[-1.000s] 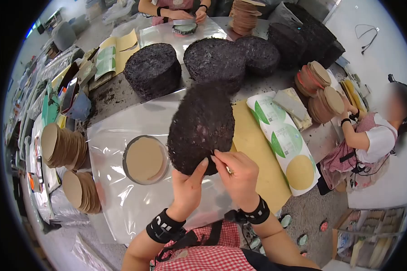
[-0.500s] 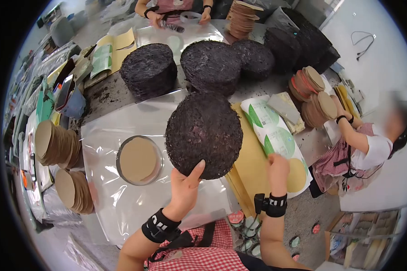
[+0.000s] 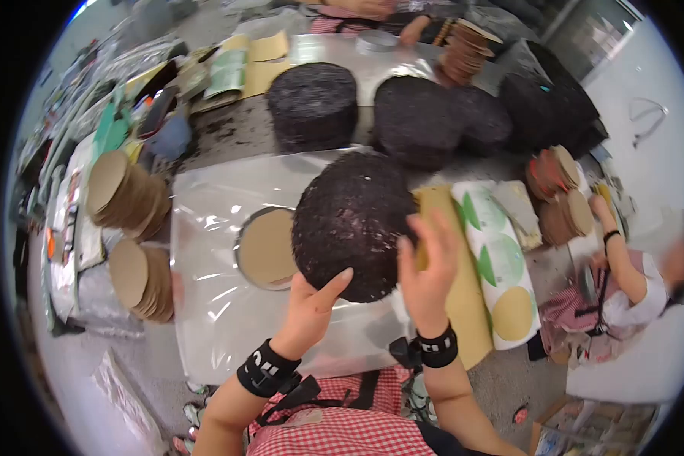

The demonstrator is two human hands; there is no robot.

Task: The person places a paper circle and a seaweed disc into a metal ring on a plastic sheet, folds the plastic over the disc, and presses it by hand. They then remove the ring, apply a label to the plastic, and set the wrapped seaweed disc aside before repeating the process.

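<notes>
A dark, rough round cake that looks like dried seaweed [image 3: 353,228] is tilted up in front of me. My left hand [image 3: 311,311] grips its lower edge, thumb on the face and fingers hidden behind. At its right edge, my right hand [image 3: 431,270] has its fingers spread, with nothing held in them. Partly covered by the cake in this view, a clear ring with a tan cardboard disc [image 3: 268,249] inside lies on the clear plastic sheet [image 3: 213,334].
Tall dark stacks [image 3: 311,106] of similar cakes stand at the back. Tan disc piles [image 3: 140,281] are at left. Green-and-white printed packaging [image 3: 501,258] and yellow paper [image 3: 463,304] lie at right. One co-worker [image 3: 623,281] is at right; another person's hand [image 3: 414,30] shows across the table.
My right hand has moved from the printed packaging to the cake's right edge, its fingers opening. The view has shifted, and the cake is turned slightly in my left hand.
</notes>
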